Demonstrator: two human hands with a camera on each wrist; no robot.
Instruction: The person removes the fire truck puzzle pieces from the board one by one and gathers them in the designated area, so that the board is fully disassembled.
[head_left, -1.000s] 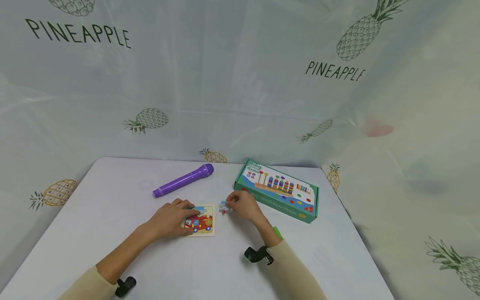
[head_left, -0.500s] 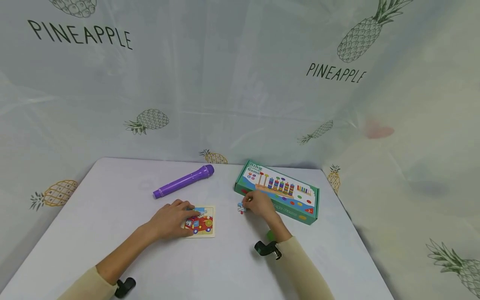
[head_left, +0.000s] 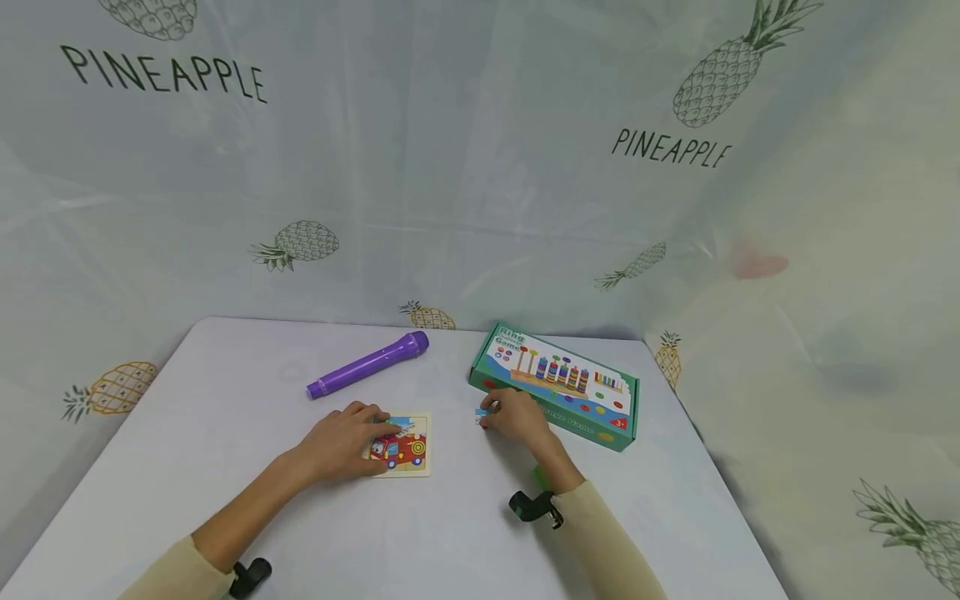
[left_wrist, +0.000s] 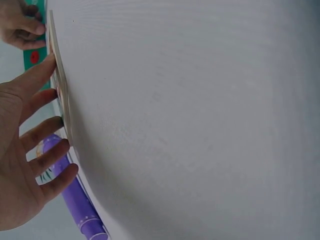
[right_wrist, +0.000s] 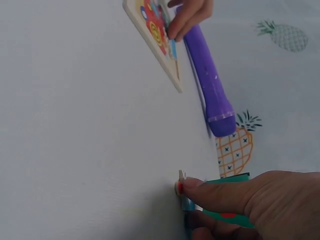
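The white table (head_left: 360, 533) carries everything within reach. At its far right lies the green boxed ring game (head_left: 558, 383), its long axis slanting from far left to near right. Left of it, also toward the far edge, lies the purple toy microphone (head_left: 367, 364), its rounded head pointing right and slightly away from the person.

Nearer the person, the left hand (head_left: 347, 442) spreads its fingers over the left side of the red-truck jigsaw (head_left: 408, 450), fingertips resting on the printed face and thumb at the near edge. The jigsaw lies flat between the hands, touched by the left hand and well apart from the right. It is almost square, so no long axis stands out; its sides run nearly in line with the table's far edge.

The right hand (head_left: 516, 417) is just in front of the box; whether it touches the box cannot be told. Its thumb and fingertips pinch a small jigsaw piece (right_wrist: 180, 188), seen almost edge-on from the right wrist, with red and blue showing.

The relation that matters is the strip of bare table between piece and jigsaw: the piece lies to the right of the jigsaw, about level with its far edge, on the left side of the right hand. Whether the piece touches the table cannot be told.
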